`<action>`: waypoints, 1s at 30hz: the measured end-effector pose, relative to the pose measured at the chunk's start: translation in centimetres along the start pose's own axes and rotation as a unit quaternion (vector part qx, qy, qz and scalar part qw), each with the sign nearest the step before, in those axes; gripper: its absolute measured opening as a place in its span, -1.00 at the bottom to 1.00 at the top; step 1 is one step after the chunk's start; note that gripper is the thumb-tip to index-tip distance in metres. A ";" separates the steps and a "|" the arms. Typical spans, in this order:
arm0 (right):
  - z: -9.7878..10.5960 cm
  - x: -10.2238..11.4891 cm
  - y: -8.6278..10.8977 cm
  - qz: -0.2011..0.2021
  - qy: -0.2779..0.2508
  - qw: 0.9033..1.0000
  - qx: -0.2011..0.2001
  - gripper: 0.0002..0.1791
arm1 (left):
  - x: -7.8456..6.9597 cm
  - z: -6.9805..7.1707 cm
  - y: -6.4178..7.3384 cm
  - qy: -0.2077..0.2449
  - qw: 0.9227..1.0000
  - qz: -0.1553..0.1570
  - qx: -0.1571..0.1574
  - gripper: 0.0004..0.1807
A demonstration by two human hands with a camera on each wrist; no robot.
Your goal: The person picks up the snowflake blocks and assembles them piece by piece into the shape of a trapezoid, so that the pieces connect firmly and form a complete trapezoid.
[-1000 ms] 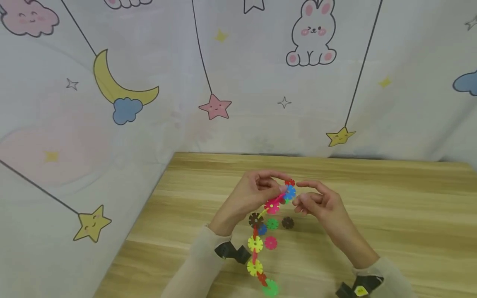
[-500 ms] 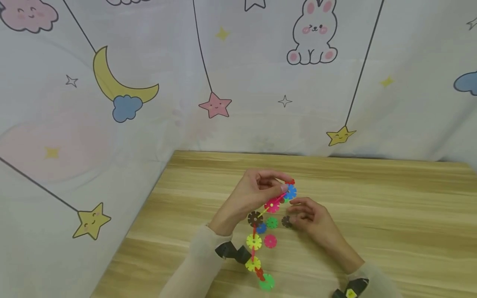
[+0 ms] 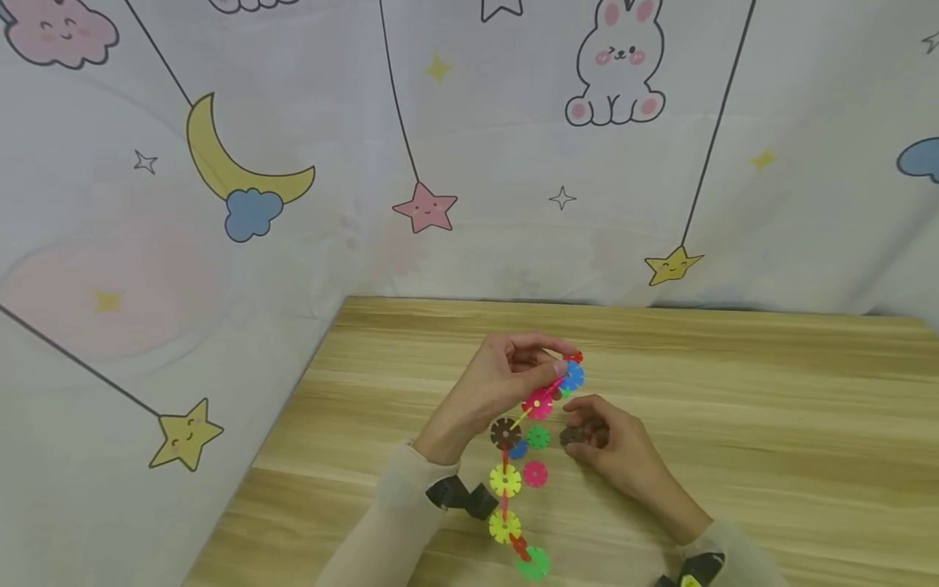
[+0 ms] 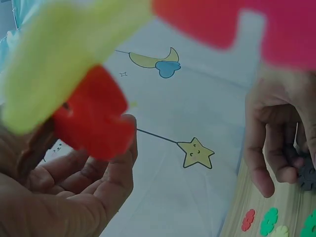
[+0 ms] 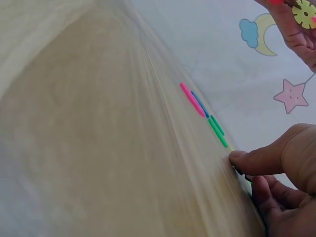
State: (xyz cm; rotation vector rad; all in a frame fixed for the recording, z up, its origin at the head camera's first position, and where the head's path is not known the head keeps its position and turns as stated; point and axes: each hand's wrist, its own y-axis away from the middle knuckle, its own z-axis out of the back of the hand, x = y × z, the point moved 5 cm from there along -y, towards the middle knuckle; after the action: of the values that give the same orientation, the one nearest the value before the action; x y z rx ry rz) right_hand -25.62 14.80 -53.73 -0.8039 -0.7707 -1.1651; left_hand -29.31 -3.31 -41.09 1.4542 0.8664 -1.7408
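Observation:
My left hand (image 3: 499, 379) pinches the upper end of a chain of notched plastic snowflake discs, near a blue disc (image 3: 573, 376) and a red one (image 3: 575, 356). From there the chain runs down through pink, brown and yellow discs (image 3: 505, 481) to a green disc (image 3: 533, 562). Lower and to the right, my right hand (image 3: 623, 440) pinches a loose dark brown snowflake disc (image 3: 571, 438) at the tabletop. The right wrist view shows the thumb (image 5: 256, 160) and a finger at its edge. In the left wrist view, chain discs loom close and blurred before the left hand (image 4: 74, 197).
Loose green (image 3: 539, 438), blue (image 3: 518, 449) and pink (image 3: 535, 474) discs lie on the wooden table (image 3: 792, 424) beside the chain. A white cloth with cartoon prints (image 3: 499, 261) hangs behind and to the left.
My right hand has come down and left from beside the chain's upper end to the loose brown disc and taken it between thumb and fingers. The left hand has stayed nearly still.

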 end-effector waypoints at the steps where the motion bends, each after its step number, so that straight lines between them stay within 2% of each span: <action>1: 0.0 0.0 0.0 -0.001 -0.007 1.000 -0.003 -0.49 | 0.0 0.0 0.0 0.000 1.000 -0.001 -0.001 -0.75; 5: 0.3 -0.2 0.1 -0.008 -0.055 0.998 -0.013 -0.52 | -0.1 0.1 -0.1 -0.003 1.000 -0.007 -0.001 -0.72; 9: 1.2 -0.2 0.0 -0.023 -0.111 0.993 -0.038 -0.64 | -0.2 0.1 -0.1 -0.005 1.000 -0.011 0.003 -0.69; 15: 3.4 1.6 0.0 -0.045 -0.180 0.977 -0.104 -0.71 | -0.4 0.2 -0.1 0.005 1.000 0.002 0.007 -0.66; 21: 5.9 4.6 0.4 -0.023 -0.254 0.955 -0.154 -0.72 | -0.5 0.2 -0.2 0.017 1.000 0.010 0.008 -0.65; 25: 6.9 6.3 0.8 -0.015 -0.278 0.947 -0.161 -0.71 | -0.4 0.2 -0.1 0.013 1.000 0.012 0.000 -0.69; 30: 7.1 7.6 1.2 -0.015 -0.280 0.948 -0.152 -0.73 | -0.3 0.2 0.0 0.009 1.000 0.016 -0.009 -0.73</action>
State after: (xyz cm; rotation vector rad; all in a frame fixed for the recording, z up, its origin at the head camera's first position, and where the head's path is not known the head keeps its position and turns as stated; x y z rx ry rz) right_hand -23.55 17.50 -43.86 -1.4222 -1.0827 -1.1052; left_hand -29.36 -3.43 -40.76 1.4664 0.8628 -1.6951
